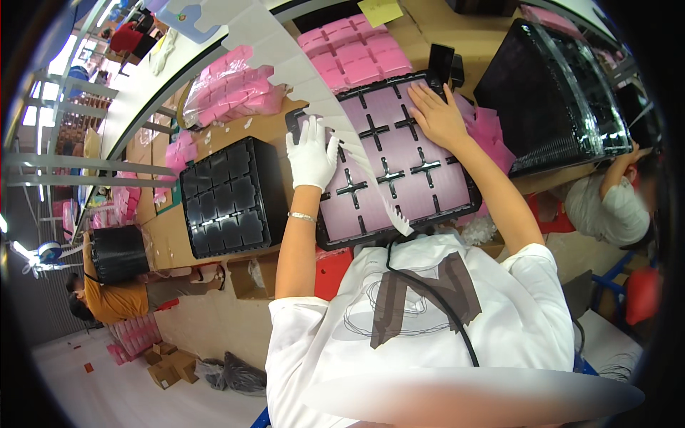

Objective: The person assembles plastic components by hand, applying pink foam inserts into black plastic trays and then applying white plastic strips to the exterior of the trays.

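Observation:
In front of me lies a black molded tray (427,187) with cross-shaped ridges, its flat compartments a shiny pale pink. My right hand (437,120), bare, rests flat on the tray's upper right part with fingers stretched out. At the tray's left edge is my left hand (312,155), in a white glove, fingers extended over a small dark piece (294,123). What that piece is I cannot make out. Beyond the tray sits a pink molded tray stack (349,53). A pale see-through band crosses the picture and covers part of the black tray.
Left of me stands a stack of black trays (228,196). Pink trays in clear plastic (232,89) lie behind it. A tall wrapped black stack (549,100) is at right. A phone-like black device (441,63) stands past the tray. Co-workers (121,292) are at both sides.

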The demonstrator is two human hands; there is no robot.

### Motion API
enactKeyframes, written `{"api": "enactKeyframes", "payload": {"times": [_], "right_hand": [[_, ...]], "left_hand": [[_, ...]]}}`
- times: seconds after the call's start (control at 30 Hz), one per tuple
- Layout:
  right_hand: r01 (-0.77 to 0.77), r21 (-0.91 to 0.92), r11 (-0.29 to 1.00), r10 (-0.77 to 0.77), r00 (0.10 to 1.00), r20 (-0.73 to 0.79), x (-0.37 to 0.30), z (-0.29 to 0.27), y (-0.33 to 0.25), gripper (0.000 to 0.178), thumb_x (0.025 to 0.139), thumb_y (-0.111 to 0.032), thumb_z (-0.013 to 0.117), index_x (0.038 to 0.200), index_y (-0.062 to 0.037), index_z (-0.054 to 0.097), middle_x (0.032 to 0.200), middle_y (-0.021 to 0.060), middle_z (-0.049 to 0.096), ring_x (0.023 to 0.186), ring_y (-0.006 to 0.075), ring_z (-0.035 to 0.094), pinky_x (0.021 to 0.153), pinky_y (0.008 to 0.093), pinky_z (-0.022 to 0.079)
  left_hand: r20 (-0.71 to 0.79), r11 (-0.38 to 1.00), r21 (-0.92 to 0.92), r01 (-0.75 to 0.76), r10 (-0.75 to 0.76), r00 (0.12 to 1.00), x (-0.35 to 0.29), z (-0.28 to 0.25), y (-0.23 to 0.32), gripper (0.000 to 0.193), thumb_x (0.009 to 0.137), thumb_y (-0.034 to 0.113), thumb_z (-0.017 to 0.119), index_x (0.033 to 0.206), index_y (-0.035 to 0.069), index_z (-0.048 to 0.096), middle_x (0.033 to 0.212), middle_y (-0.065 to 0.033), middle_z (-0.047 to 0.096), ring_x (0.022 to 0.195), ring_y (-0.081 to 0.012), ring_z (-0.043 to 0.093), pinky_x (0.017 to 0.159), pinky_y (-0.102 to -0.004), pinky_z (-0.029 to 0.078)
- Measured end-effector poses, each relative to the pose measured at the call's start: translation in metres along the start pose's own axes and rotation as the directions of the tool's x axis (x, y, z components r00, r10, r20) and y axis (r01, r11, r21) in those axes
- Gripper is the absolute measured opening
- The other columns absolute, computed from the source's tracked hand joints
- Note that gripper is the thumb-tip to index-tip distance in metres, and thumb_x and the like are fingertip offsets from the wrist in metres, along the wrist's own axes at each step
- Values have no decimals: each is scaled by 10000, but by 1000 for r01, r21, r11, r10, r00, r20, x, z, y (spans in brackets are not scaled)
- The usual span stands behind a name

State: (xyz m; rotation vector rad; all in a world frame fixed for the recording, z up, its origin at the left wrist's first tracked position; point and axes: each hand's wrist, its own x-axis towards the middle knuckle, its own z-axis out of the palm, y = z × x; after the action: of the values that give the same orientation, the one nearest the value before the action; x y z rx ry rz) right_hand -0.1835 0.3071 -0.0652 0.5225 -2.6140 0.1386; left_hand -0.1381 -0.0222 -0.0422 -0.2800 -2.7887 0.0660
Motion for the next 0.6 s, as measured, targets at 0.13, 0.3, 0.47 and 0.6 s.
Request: {"api": "enactKeyframes", "payload": {"times": [0.13,0.3,0.47,0.6], "right_hand": [[-46,-60,997,41,996,-76,4,2,2,478,1000,-356,477,1334,-29,575,1426,105,540,1398,237,411,1183,522,199],[-64,384,921,108,990,-95,-36,-45,9,381,998,-140,472,1347,-7,551,1418,128,536,1406,312,391,1175,533,223],[86,494,865,-226,946,232,-126,-130,-6,448,926,-133,554,1359,-20,546,1419,147,529,1387,281,427,1187,514,230],[219,405,888,-330,915,230,-152,-149,1,358,867,-142,615,1203,-26,657,1325,108,611,1289,215,538,1184,526,270]], "left_hand": [[-14,999,39,25,-24,1000,5,-9,3,556,994,425,461,1338,-6,528,1399,-183,544,1321,-307,483,1110,-517,303],[7,953,-298,56,-57,998,-39,-41,11,554,964,293,543,1389,-50,454,1445,-251,463,1386,-417,377,1144,-531,265],[271,901,-384,-201,318,909,-131,-108,43,554,913,220,578,1397,-22,456,1431,-226,486,1351,-357,442,1137,-517,282],[352,900,-396,-182,331,875,-157,-121,30,434,933,213,563,1314,6,551,1355,-182,573,1266,-306,534,1106,-463,336]]}}
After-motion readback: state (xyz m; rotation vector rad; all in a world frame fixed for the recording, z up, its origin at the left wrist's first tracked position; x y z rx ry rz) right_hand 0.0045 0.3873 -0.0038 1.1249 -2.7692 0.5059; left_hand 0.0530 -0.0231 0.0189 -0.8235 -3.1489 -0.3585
